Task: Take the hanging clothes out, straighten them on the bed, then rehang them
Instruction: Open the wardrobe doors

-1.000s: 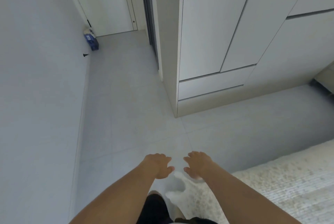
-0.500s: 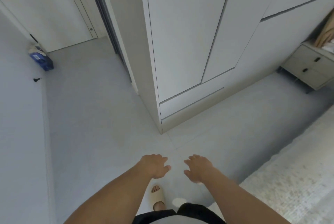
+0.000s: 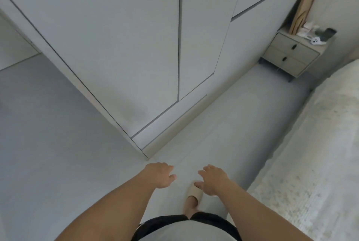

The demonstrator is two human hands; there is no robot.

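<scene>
White wardrobe (image 3: 136, 46) with its flat doors all closed fills most of the upper view, so the hanging clothes can't be seen at all; if they're anywhere, they're behind those doors, can't tell from this angle. One long drawer front runs along the bottom of the wardrobe, just above the plinth, and its corner points down toward the person.

Off to the right is the bed (image 3: 310, 163), covered in a pale, speckled textured spread, with a strip of light grey floor (image 3: 48, 143) between it and the wardrobe.

Both arms are stretched out in front, low in the view. Left hand (image 3: 160, 175) is palm down, fingers loosely curled and relaxed, holding nothing. Right hand (image 3: 214, 179) is much the same, fingers slack and spread a bit, gripping nothing. The two hands are near each other but not touching, and neither one touches the wardrobe or the bed.

Below the right hand a foot in a beige slipper (image 3: 195, 193) is on the floor, and there's a bit of dark shorts and a pale top at the bottom edge.

Far right corner has a small greyish nightstand (image 3: 291, 54) with two drawers and dark handles, some small stuff on top that's too blurry to name, and a tan flat thing (image 3: 307, 3) leaning upright behind it against the wall.
</scene>
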